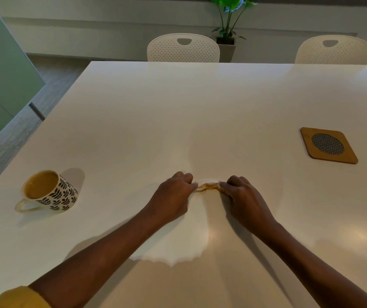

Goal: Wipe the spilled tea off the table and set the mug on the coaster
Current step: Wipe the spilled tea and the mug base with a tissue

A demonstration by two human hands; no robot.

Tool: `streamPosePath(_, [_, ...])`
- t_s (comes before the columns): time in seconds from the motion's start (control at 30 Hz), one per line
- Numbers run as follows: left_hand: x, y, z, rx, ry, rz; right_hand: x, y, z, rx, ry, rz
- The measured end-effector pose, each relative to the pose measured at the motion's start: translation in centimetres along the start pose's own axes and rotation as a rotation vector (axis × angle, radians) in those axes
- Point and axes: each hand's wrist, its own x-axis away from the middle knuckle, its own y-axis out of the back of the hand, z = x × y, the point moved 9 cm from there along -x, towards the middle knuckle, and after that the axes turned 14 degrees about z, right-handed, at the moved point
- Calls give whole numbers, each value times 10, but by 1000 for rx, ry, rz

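the table point(178, 112) is mid-wipe: a white tissue point(178, 245) lies spread near its front edge. the mug point(49, 192) (full of tea) stands far left, the coaster point(328, 145) well apart at right. left hand point(173, 196) and right hand point(242, 196) each pinch the tissue's stained far end. next, i judge: gather it, then carry the mug over level.

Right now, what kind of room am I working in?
Probably an office break room or meeting room: a long white table, two matching perforated chairs along its far edge, and a potted plant by the wall. Could also be a dining area.
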Motion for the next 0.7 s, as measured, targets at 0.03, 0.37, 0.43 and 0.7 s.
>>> streamPosePath(0.03, [3, -1, -3, 11, -3, 3, 2, -1, 2, -2, -1, 3])
streamPosePath(0.37, [37, -25, -40, 327, 74, -25, 27, -15, 47, -149, 17, -56])
streamPosePath(0.43, [49, -32, -37, 502, 222, -100, 36, -15, 50, -332, -50, -114])
streamPosePath(0.7, [82, -43, -64, 1023, 554, -356, 85, -36, 40, -1365, -571, -202])
